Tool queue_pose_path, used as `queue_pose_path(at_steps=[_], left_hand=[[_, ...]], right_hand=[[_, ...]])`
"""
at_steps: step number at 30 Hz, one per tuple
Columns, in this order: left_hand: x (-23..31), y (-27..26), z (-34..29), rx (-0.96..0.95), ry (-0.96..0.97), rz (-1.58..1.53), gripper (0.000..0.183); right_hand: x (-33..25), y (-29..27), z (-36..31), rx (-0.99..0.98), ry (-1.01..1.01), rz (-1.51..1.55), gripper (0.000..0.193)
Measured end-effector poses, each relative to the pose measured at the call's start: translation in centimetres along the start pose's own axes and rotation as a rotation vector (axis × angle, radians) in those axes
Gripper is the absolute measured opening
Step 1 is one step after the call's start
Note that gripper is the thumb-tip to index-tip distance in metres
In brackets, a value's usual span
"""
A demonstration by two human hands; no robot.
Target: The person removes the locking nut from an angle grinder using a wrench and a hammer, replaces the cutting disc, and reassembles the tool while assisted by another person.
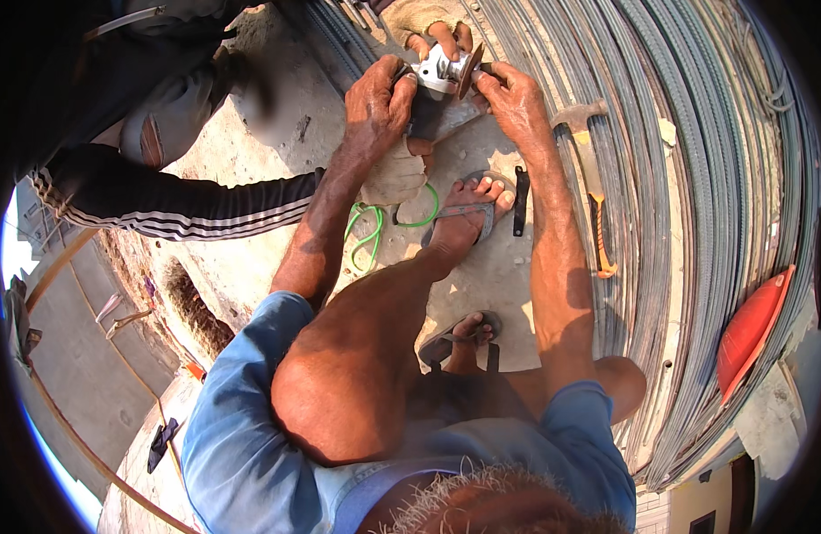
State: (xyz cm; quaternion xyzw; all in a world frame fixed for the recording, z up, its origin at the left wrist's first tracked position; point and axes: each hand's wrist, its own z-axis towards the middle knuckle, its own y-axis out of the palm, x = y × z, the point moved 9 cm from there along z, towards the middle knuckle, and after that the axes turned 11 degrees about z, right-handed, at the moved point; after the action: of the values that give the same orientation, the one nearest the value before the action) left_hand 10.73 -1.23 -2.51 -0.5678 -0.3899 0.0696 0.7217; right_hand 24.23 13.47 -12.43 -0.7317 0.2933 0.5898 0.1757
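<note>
An angle grinder [439, 73] with a white head and a brown disc [470, 69] is held up between my two hands. My left hand [377, 102] is closed at the near left side of its head. On the disc's right side, my right hand [515, 100] has thumb and fingers pinched by its centre; what they pinch is too small to make out. A co-worker's gloved hand [426, 25] steadies the grinder from the far side. Another gloved hand [397, 175] is just below its dark body. A flat black spanner [520, 201] lies on the ground beside my sandalled foot [465, 216].
Long steel reinforcing bars [695, 178] run along the right, with a red hard hat [754, 335] on them. A hammer [597, 209] with an orange-yellow handle lies at their edge. A green cord [368, 238] loops near the co-worker's striped trouser leg [188, 203].
</note>
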Motion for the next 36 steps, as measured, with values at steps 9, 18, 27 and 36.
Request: queue_pose_path(at_steps=[9, 18, 27, 36], left_hand=[[0.4, 0.6, 0.6, -0.043, 0.051, 0.076, 0.031], [0.6, 0.7, 0.6, -0.003, 0.075, 0.058, 0.028], [0.2, 0.9, 0.3, -0.018, 0.068, 0.026, 0.032], [0.1, 0.8, 0.4, -0.059, 0.025, -0.043, 0.032]], right_hand=[[-0.1, -0.4, 1.0, -0.073, -0.109, 0.163, 0.031], [-0.9, -0.3, 0.8, -0.057, -0.229, -0.139, 0.046], [-0.1, 0.4, 1.7, -0.269, 0.158, 0.055, 0.038], [-0.5, -1.2, 1.3, -0.226, 0.030, -0.112, 0.046]])
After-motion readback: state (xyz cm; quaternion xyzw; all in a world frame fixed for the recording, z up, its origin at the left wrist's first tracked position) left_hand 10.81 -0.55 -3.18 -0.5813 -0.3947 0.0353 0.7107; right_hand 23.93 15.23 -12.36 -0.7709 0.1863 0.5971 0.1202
